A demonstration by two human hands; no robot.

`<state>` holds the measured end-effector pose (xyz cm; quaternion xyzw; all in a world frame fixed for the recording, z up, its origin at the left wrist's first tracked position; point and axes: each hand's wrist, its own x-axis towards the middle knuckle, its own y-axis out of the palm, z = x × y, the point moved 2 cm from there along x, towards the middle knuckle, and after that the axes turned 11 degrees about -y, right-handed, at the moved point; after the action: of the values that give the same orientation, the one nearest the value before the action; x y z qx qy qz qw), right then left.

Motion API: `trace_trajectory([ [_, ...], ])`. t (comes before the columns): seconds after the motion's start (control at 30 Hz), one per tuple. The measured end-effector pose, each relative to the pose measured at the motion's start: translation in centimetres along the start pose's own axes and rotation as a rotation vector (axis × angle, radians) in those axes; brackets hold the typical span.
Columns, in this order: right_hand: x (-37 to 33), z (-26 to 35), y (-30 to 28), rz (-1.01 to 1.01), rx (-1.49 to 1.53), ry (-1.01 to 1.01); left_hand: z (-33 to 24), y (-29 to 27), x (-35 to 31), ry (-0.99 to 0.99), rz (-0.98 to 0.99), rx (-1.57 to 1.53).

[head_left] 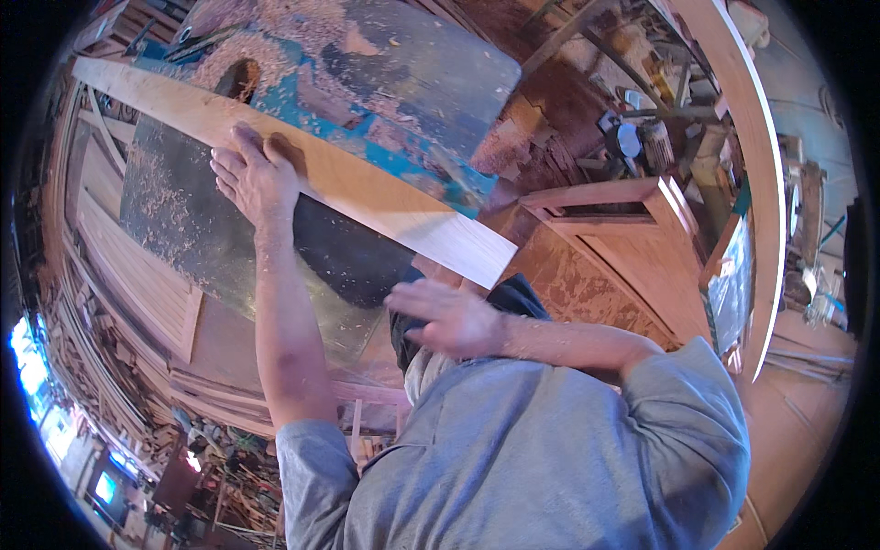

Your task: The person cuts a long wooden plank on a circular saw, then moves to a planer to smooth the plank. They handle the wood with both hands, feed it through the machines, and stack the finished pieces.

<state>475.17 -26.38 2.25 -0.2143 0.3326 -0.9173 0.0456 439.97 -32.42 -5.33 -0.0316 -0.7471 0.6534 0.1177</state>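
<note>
A long pale wooden plank (367,179) lies slantwise across a woodworking machine with a dark metal table (197,211). My left hand (257,174) rests on the plank's near edge, with its fingers stretched out and lying flat. Close to the plank's near right end, in front of my body, is my right hand (445,316). It is slightly blurred, palm down, its fingers extended and holding nothing I can see. Whether it touches the plank, I cannot tell. Wood shavings are scattered on the metal table and cling to my forearms.
Behind the plank, shavings cover the machine's blue body (431,165) and a second metal table (440,69). A framed wooden panel (623,247) stands at the right, near a tall curved-looking board (765,183). Slatted wooden panels (137,266) and stacked timber lie at the left.
</note>
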Motion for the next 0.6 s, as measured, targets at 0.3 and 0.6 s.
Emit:
trace_trajectory([
  [0.3, -0.3, -3.4, -2.6, -0.094, -0.331, 0.136, -0.5, -1.3, 0.1, -0.064, 0.121, 0.018],
  [0.6, 3.6, -5.1, -1.1, -0.115, -0.379, 0.195, 0.1, -2.3, 3.5, -0.117, 0.153, -0.054],
])
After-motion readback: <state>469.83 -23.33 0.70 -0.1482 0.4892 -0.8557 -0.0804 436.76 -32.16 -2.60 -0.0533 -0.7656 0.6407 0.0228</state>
